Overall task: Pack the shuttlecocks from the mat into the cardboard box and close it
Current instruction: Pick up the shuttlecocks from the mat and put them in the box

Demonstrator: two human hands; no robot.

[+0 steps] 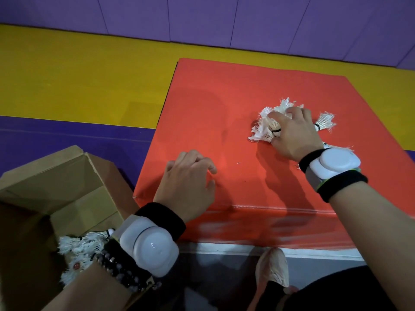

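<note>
Shuttlecocks (84,244) already lie in the open cardboard box (67,187) left of the red mat (224,86); on the mat the right hand (296,133) curls its grip round a remaining bunch (261,133), the left hand (188,182) at the mat's near edge, grip loose and empty.

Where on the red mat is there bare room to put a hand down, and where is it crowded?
Bare: the far left of the red mat, beyond the left hand, and the stretch between both hands. Crowded: the right side, where the right hand grips the shuttlecock pile.
</note>
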